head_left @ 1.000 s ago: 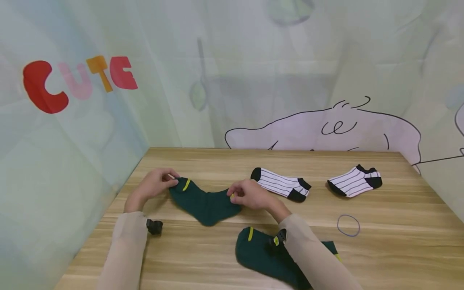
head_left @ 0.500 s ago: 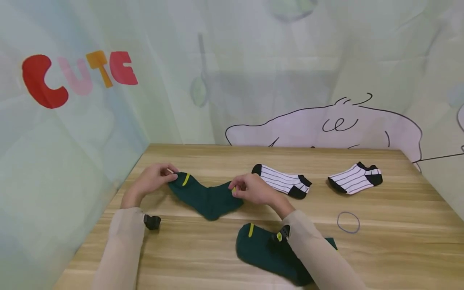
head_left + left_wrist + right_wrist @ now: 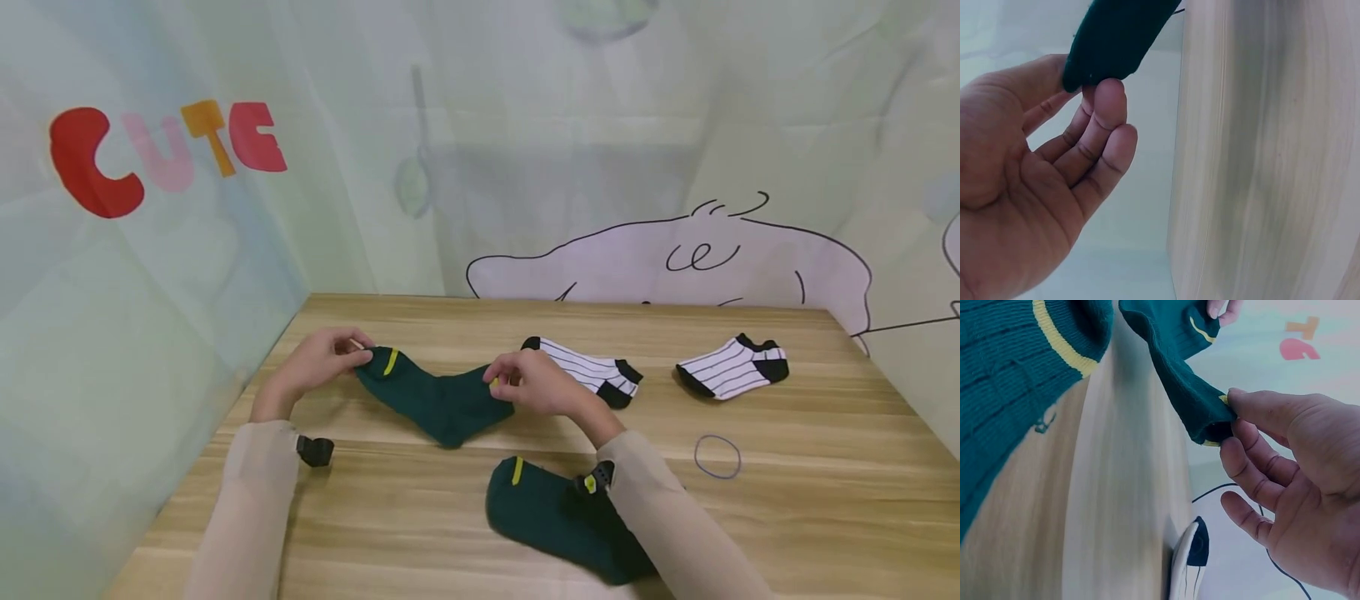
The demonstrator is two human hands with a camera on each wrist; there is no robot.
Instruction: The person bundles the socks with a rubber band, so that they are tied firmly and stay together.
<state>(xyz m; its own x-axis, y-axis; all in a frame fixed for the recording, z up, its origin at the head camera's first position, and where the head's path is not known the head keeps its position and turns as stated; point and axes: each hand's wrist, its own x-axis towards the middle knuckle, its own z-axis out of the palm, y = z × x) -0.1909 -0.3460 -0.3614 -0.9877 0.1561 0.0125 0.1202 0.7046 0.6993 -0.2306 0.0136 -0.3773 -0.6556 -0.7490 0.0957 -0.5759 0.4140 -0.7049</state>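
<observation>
A dark green sock (image 3: 442, 400) with yellow stripes stretches between both hands over the table's left half. My left hand (image 3: 321, 362) pinches its toe end near a yellow band. At the other end, my right hand (image 3: 536, 382) pinches the cuff, whose opening shows dark in the right wrist view. The left wrist view shows the green sock tip (image 3: 1119, 44) between thumb and fingers. A second green sock (image 3: 547, 517) lies nearer on the table, partly hidden beneath the right forearm.
Two white striped ankle socks with black toes and heels lie at the back: a middle one (image 3: 585, 367), partly behind the right hand, and a right one (image 3: 735, 367). A thin blue ring (image 3: 717, 457) lies on the wooden table (image 3: 390, 525). Printed curtains (image 3: 337, 167) border it.
Both hands have shifted slightly, the right one a little to the right, with the green sock held between them. The head view has tilted a little. The other socks have stayed in place.
</observation>
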